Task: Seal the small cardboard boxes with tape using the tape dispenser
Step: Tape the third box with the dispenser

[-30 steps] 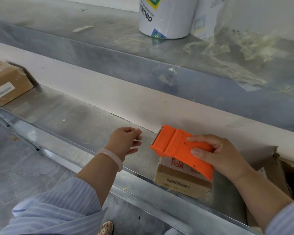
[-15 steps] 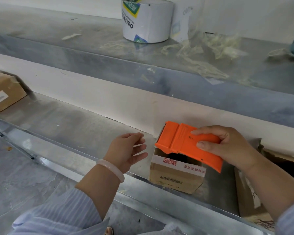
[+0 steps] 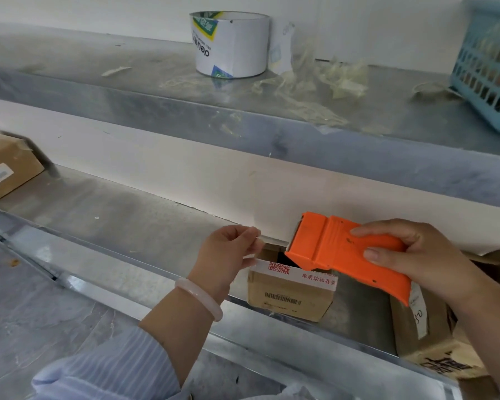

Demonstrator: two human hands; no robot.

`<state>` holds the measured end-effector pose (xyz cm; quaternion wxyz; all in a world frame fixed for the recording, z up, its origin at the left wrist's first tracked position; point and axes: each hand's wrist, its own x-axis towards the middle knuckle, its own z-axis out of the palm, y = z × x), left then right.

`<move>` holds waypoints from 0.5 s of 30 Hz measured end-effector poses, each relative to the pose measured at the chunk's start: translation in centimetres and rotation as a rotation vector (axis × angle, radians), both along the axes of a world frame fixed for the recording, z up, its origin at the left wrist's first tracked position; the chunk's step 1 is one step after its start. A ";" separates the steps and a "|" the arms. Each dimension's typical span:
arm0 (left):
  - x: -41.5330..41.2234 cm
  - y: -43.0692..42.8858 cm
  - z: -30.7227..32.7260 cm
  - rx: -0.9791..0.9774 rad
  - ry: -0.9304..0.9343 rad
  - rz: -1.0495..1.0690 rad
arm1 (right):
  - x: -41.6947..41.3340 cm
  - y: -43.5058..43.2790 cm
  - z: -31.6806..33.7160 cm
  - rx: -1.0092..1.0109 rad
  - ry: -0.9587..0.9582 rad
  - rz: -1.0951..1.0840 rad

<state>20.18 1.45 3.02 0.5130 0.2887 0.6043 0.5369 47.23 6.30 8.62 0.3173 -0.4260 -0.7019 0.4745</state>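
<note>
Since half a second before, your left hand had moved in to the 10 o'clock corner of the small cardboard box. Its loose, spread fingers had drawn together into a pinch on what looked like the free end of the clear tape, though the film was too faint to be sure. The tape dispenser had drawn back a little toward 3 o'clock, its mouth over the box's open top. Your right hand gripped the handle, thumb on the near side and fingers curled over the back.

The box stood near the front lip of the lower shelf, with its flaps not yet shut and a dark gap showing. It looked light and thin-walled, so it would probably skid on the steel under the tape's pull. You'd have done best to press its flaps flat or brace a side wall. The tape would be limp and sticky, so it needed to be kept taut. The dispenser was rigid plastic and best held by the handle, away from the cutting edge.

The shelf was smooth, dull metal. At 9 o'clock, well apart, lay another box, and at 4 o'clock, just beside, a larger carton. The upper shelf at 12 o'clock carried a tape roll and tape scraps, with a blue basket at 2 o'clock.
</note>
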 end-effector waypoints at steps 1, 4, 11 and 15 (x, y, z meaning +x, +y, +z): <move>0.2 0.0 0.0 0.006 0.020 0.000 | 0.1 -0.2 -0.1 -0.004 0.013 -0.009; 0.9 0.2 -0.3 -0.013 0.052 -0.024 | 0.4 -0.7 -0.4 -0.001 -0.003 -0.022; 1.4 0.6 -0.7 -0.082 -0.028 -0.007 | 0.5 -1.2 -1.7 0.016 -0.074 -0.017; 1.3 0.7 -0.9 -0.115 -0.011 -0.046 | 0.6 -1.3 -2.1 0.001 -0.053 -0.029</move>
